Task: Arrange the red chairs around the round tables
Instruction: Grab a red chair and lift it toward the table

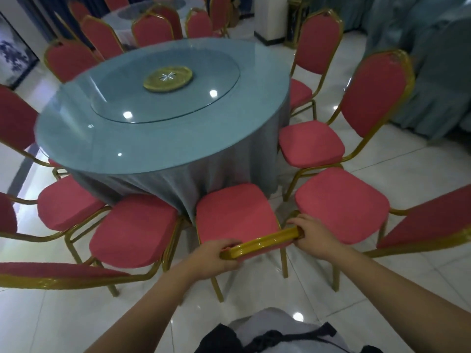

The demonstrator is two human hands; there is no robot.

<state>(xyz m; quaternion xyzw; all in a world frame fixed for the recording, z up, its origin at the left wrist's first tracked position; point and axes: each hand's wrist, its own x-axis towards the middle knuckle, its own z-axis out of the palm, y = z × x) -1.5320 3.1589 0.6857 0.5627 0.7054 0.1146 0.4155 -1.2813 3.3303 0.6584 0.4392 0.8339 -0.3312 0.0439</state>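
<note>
Two hands hold one red chair (235, 212) by the gold top rail (267, 239) of its back; our left hand (216, 253) curls round the rail's left end, our right hand (313, 235) round its right end. The chair stands at the near edge of the round table (76, 128), its seat front at the tablecloth (183, 184), between a left neighbour (132, 230) and a right neighbour (341, 207). We judge the step to be tucking it in; the next move calls for a short straight push that keeps the gaps even. We count eight chairs ringing this table; a second table (153, 10) stands far off, with at least five more.

Chairs (237, 215) ring the round table (163, 138); a second table (153, 11) stands behind it.
</note>
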